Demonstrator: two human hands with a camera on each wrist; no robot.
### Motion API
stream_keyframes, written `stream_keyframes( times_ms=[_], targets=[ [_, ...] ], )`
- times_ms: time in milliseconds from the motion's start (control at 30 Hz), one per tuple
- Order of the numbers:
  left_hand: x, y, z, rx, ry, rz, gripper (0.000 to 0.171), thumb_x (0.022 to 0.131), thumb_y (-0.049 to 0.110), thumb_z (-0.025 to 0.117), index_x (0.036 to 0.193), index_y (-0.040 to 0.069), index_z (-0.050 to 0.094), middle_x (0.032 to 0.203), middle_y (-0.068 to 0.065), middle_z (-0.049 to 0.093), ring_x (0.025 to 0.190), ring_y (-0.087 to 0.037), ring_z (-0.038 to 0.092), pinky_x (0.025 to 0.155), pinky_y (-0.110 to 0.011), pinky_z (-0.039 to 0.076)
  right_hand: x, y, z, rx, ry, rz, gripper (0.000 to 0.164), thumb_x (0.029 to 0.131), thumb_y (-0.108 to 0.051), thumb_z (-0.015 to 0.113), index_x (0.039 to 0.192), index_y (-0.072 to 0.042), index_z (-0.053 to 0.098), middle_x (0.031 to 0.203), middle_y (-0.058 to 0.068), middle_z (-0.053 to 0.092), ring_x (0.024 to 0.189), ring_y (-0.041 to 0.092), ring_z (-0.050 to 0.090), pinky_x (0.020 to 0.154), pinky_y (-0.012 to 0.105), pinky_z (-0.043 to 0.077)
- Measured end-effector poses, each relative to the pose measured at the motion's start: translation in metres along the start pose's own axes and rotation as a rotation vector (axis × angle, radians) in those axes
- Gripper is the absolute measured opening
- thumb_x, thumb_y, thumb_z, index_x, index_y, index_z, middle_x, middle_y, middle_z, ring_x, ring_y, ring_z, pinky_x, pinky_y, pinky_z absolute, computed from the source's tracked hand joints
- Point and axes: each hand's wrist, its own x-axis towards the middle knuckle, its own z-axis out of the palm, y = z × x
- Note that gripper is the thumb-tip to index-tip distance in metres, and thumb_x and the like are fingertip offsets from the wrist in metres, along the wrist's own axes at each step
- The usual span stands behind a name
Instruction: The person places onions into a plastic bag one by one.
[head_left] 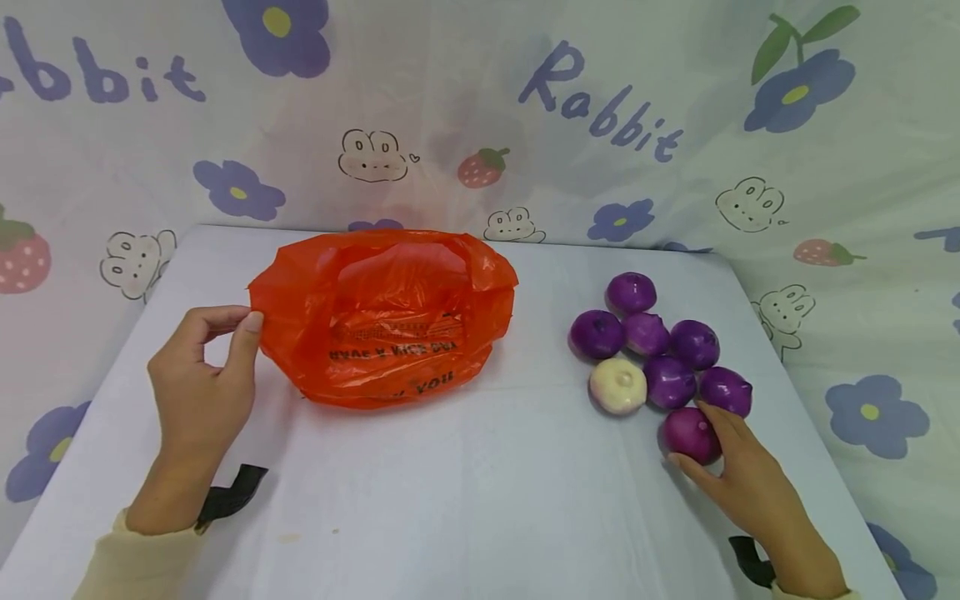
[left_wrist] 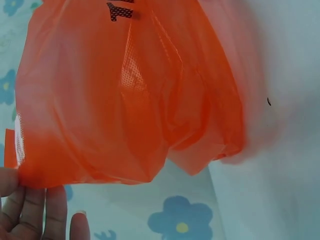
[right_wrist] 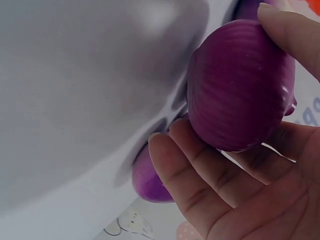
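Note:
An orange-red plastic bag (head_left: 390,333) with dark printing lies on the left half of the table, its mouth spread toward me. My left hand (head_left: 206,375) pinches the bag's left edge between thumb and fingers; in the left wrist view the bag's corner (left_wrist: 40,175) meets the fingertips. On the right, my right hand (head_left: 757,475) holds a purple onion (head_left: 692,435), thumb on one side and fingers on the other. The right wrist view shows that onion (right_wrist: 242,85) close up. Behind it sit several more purple onions (head_left: 670,382) and one pale, cream-coloured one (head_left: 618,387).
A white cloth covers the table (head_left: 480,500). Behind and around it hangs a patterned curtain (head_left: 420,100) with flowers, rabbits and strawberries. Black straps (head_left: 232,493) show at both wrists. The bag and the onion group stand apart, with white tabletop between them.

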Motion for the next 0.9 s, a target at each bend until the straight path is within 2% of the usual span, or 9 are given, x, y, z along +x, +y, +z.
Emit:
stream_keyframes(
  times_ms=[100,200,267,333,400,600,900],
  targets=[
    [0.0,0.0,0.0,-0.001,-0.003,-0.001,0.032,0.104,0.023,0.066,0.119,-0.006,0.068,0.11,-0.014,0.074,0.105,0.009,0.056,0.102,-0.016,0.045,0.0,-0.002,-0.002,-0.008,0.021,-0.008,0.09,0.088,-0.043,0.085,0.15,0.007,0.042,0.146,0.034,0.047,0.125,0.056,0.053,0.094,0.072,0.047],
    [0.0,0.0,0.0,-0.008,-0.004,0.0,0.032,0.104,0.023,0.067,0.118,-0.005,0.068,0.108,0.003,0.073,0.105,0.009,0.057,0.101,-0.015,0.046,0.0,-0.006,-0.005,-0.006,0.034,-0.025,0.089,0.088,-0.045,0.084,0.149,0.007,0.044,0.146,0.033,0.049,0.124,0.055,0.054,0.094,0.071,0.048],
    [0.0,0.0,0.001,-0.011,-0.005,0.001,0.031,0.104,0.022,0.067,0.118,-0.005,0.068,0.106,0.017,0.069,0.104,0.008,0.057,0.1,-0.015,0.046,0.0,-0.01,-0.007,-0.008,0.039,-0.034,0.088,0.088,-0.046,0.084,0.148,0.005,0.046,0.145,0.032,0.051,0.122,0.053,0.056,0.092,0.07,0.05],
    [-0.001,0.0,0.001,-0.013,-0.007,0.0,0.031,0.104,0.023,0.067,0.118,-0.005,0.068,0.106,0.025,0.064,0.104,0.008,0.057,0.099,-0.014,0.046,0.0,-0.014,-0.009,-0.011,0.04,-0.043,0.087,0.087,-0.046,0.085,0.147,0.004,0.046,0.144,0.03,0.051,0.121,0.052,0.057,0.091,0.069,0.051],
    [-0.001,0.0,0.001,-0.013,-0.007,-0.002,0.031,0.104,0.022,0.067,0.118,-0.005,0.068,0.106,0.023,0.065,0.104,0.007,0.057,0.099,-0.014,0.046,0.0,-0.019,-0.011,-0.016,0.055,-0.066,0.085,0.086,-0.045,0.086,0.146,0.002,0.048,0.143,0.029,0.053,0.121,0.05,0.057,0.09,0.068,0.052],
    [-0.001,0.001,0.0,-0.007,-0.015,-0.01,0.032,0.104,0.023,0.066,0.12,-0.004,0.068,0.107,0.009,0.069,0.104,0.006,0.057,0.098,-0.013,0.046,0.002,-0.032,-0.016,0.003,0.139,-0.188,0.084,0.079,-0.034,0.093,0.144,0.0,0.051,0.139,0.026,0.056,0.12,0.046,0.057,0.089,0.067,0.053],
    [-0.001,0.001,-0.001,-0.012,-0.027,-0.007,0.032,0.104,0.023,0.066,0.12,-0.004,0.068,0.107,0.009,0.068,0.105,0.006,0.056,0.097,-0.013,0.045,0.007,-0.054,-0.024,0.092,0.139,-0.25,0.087,0.077,-0.027,0.096,0.146,-0.002,0.051,0.137,0.019,0.058,0.112,0.037,0.063,0.082,0.058,0.059]
  ],
)
